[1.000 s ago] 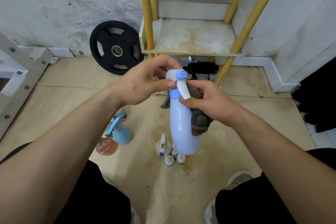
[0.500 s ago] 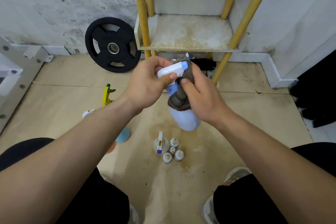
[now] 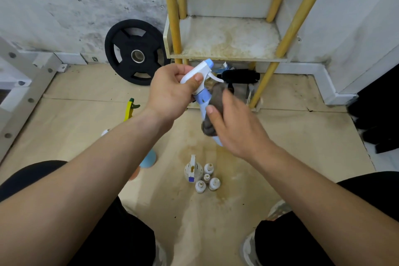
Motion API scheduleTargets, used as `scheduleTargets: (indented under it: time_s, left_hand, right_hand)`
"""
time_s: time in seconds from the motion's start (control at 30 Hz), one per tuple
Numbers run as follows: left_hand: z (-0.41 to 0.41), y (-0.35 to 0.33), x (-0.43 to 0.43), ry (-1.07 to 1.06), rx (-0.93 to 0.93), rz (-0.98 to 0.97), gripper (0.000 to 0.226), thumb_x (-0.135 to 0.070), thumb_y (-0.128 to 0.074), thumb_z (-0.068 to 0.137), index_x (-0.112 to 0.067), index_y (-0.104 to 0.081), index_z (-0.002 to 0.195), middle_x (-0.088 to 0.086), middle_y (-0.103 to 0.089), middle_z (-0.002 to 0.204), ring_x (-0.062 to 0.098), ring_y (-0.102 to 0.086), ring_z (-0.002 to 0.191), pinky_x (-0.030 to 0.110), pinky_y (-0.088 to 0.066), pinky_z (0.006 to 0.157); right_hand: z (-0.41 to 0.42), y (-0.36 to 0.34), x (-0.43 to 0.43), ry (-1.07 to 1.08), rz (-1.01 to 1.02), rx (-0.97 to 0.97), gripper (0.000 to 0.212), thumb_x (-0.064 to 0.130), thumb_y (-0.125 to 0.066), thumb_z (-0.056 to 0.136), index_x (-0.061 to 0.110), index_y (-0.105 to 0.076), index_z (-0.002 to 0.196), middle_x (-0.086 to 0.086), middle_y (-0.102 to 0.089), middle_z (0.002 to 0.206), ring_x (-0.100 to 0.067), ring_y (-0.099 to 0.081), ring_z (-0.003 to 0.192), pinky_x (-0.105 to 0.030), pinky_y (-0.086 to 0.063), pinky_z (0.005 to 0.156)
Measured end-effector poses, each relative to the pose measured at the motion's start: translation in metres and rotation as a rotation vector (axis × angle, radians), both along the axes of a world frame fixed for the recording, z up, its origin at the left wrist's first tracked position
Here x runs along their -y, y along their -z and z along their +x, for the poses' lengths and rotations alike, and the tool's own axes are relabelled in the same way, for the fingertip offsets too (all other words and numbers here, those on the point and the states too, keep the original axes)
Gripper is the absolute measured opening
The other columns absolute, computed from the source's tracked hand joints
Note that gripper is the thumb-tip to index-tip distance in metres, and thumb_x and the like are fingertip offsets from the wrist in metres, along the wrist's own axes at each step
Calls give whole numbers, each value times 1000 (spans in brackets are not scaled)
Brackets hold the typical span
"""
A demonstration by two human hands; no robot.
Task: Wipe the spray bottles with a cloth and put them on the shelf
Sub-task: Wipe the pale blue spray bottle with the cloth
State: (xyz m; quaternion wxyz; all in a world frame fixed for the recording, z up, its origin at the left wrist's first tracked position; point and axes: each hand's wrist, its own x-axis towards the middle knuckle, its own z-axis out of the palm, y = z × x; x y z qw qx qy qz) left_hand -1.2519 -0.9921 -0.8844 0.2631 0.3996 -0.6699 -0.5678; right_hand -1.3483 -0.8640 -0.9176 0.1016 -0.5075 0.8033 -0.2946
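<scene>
Since the earlier frame the right hand [image 3: 235, 127] has slid lower on the bottle [image 3: 204, 97], its fingers [image 3: 212, 114] grasping the cloth [image 3: 217, 99] around it. Left hand [image 3: 172, 93] fingers grasp the trigger head, holding the bottle in the air. Small bottles [image 3: 203, 176] stand on the floor [image 3: 302, 136] at 6 o'clock, and the shelf [image 3: 226, 39] is at 12.

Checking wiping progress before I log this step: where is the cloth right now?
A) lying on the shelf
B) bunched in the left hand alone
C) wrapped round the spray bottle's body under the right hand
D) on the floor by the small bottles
C: the cloth is bunched round the spray bottle under the right hand, while the left hand grips the trigger head.
</scene>
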Motion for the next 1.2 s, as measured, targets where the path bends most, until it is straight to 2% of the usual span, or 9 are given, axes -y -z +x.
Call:
scheduleTargets:
  time_s: [0.07, 0.2, 0.3, 0.4, 0.5, 0.67, 0.83, 1.07, 1.2]
  left_hand:
    - [0, 4, -2, -18, 8, 30, 12, -14, -68, 97, -6, -69, 106, 15, -75, 94, 27, -74, 85, 47, -63, 79]
    - [1, 9, -2, -40, 20, 91, 10, -12, -65, 99, -7, -70, 106, 18, -74, 98, 24, -71, 86, 49, -62, 82]
    - [-1, 11, -8, -23, -7, 159, 15, -7, -57, 102, -4, -69, 111, 22, -74, 102, 27, -71, 88, 44, -63, 82]
    - [-4, 10, -14, -38, -10, 215, 19, -6, -55, 103, -2, -71, 112, 27, -72, 103, 36, -73, 90, 53, -61, 83]
    - [-6, 7, -14, -82, -40, 278, 21, -5, -54, 103, 0, -72, 111, 26, -73, 101, 38, -73, 87, 51, -63, 79]
    - [-3, 7, -3, -170, -72, 299, 18, -5, -58, 101, 1, -73, 109, 21, -73, 101, 32, -73, 90, 43, -64, 79]
    - [-1, 13, -5, -131, -44, 306, 10, -4, -63, 97, -8, -72, 96, 10, -71, 91, 26, -70, 89, 41, -63, 83]
    - [10, 15, -8, 36, -24, 324, 21, -2, -55, 100, 0, -72, 112, 28, -71, 109, 26, -68, 90, 39, -63, 85]
    - [24, 12, 0, 7, -17, 278, 24, 4, -52, 98, -1, -72, 112, 21, -69, 88, 29, -64, 85, 47, -59, 91]
  right_hand:
    - [7, 7, -1, -4, 71, -138, 55, 43, -39, 104, 11, -36, 149, -11, -58, 131, -32, -54, 119, -41, -45, 88]
    - [-3, 5, 1, 46, 86, -136, 43, 41, -38, 106, 16, -43, 141, -8, -65, 118, -32, -61, 106, -37, -41, 72]
    - [4, 4, -1, 65, -136, -111, 38, 38, -53, 102, 23, -36, 132, -11, -70, 106, -35, -67, 90, -39, -48, 65]
    - [12, 7, 0, 4, -260, -131, 37, 32, -69, 94, 20, -42, 117, -10, -70, 95, -34, -67, 78, -42, -54, 59]
    - [8, 12, 2, -34, -317, -225, 28, 26, -76, 86, 6, -63, 102, -10, -68, 102, -33, -67, 87, -43, -57, 64]
    - [7, 19, 2, -64, -164, -431, 25, 19, -81, 82, 6, -67, 96, -11, -64, 114, -31, -64, 89, -38, -55, 58]
    - [-2, 16, 2, -4, -192, -255, 25, 17, -81, 83, 3, -65, 96, -9, -55, 114, -27, -61, 89, -35, -53, 63]
    - [3, 11, 14, 22, -394, -181, 19, 13, -76, 87, 3, -71, 102, -11, -54, 106, -20, -55, 89, -32, -51, 70]
    - [14, 19, 21, -125, -385, -226, 18, 10, -81, 81, 0, -70, 92, -12, -57, 101, -28, -57, 89, -40, -53, 64]
